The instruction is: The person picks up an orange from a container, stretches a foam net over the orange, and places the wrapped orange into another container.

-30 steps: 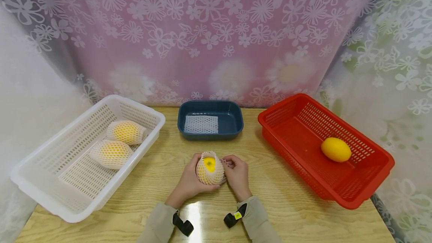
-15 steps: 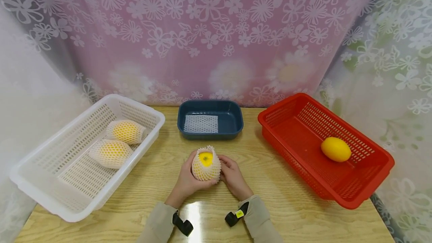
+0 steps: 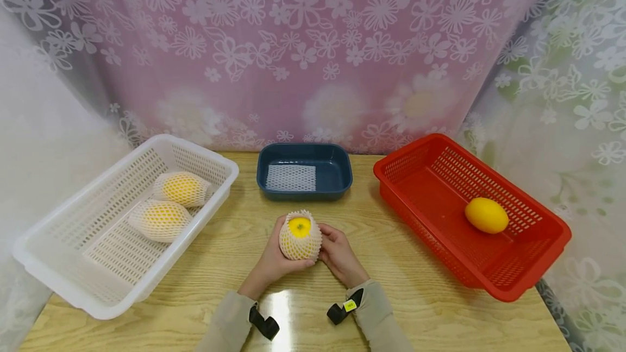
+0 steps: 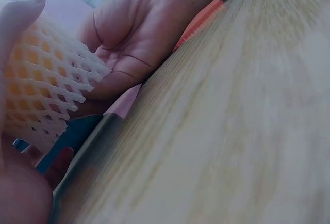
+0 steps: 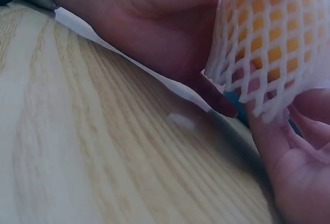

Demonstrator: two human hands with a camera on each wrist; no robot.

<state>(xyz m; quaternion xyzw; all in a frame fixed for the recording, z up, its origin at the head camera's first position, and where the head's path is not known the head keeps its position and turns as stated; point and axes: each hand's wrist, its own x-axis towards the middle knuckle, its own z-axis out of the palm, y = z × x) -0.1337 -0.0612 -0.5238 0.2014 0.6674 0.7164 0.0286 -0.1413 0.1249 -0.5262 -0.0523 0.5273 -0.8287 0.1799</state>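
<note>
Left hand [image 3: 274,261] gripping yellow fruit [image 3: 300,227] in white foam net [image 3: 299,249], right hand [image 3: 341,259] pinching net edge, fruit between hands, over wooden table [image 3: 415,308], near side of blue tray [image 3: 334,170].

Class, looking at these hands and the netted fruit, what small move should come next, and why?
Probably the right hand should gently work the net's lower rim straight while the left hand cradles the fruit: the right hand is at that rim, which hangs clear of the fruit in the right wrist view.
</note>
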